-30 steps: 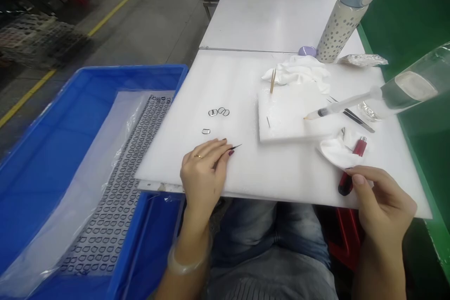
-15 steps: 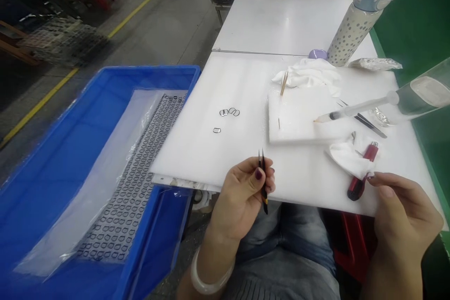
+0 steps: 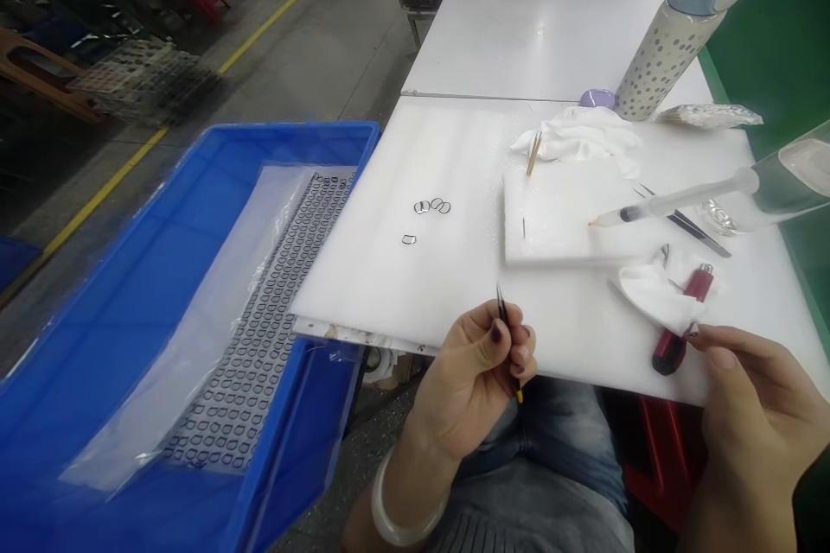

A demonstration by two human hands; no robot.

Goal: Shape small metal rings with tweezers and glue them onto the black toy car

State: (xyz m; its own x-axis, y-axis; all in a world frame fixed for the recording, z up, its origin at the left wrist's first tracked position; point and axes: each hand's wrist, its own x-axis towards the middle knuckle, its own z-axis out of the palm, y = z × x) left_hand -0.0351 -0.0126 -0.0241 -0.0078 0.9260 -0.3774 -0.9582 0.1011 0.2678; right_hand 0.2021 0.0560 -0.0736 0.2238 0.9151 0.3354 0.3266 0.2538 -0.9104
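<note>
head view looks down on the left hand (image 3: 470, 384) at about 6 o'clock, its grip closed firmly on fine black tweezers (image 3: 501, 308), pinched between thumb and fingers with the points up toward 12 o'clock and the yellow-tipped end down toward 6 o'clock. nothing shows between the points. the right hand (image 3: 756, 428) sits at about 4 o'clock, its grip loosely curled with thumb and forefinger close together; whether it has hold of anything tiny cannot be told. its fingertips are just beside a crumpled white wipe (image 3: 654, 294) and a red-handled tool (image 3: 699, 283).

tiny metal rings (image 3: 431, 206) lie on a white plastic board (image 3: 363, 294) at about 11 o'clock, well apart from both hands. they look light, thin and easily bent, and likely to skid on the smooth board, so they would probably be best taken by the rim with the tweezer points.

at about 8 o'clock, a blue crate (image 3: 291, 134) holds a sheet of black d-shaped rings (image 3: 259, 337) on clear film. around 2 o'clock are a white foam block (image 3: 558, 220), wooden toothpicks (image 3: 533, 154) and a syringe (image 3: 674, 203), with a dotted water bottle (image 3: 661, 60) at the edge of a further white surface (image 3: 538, 34).
</note>
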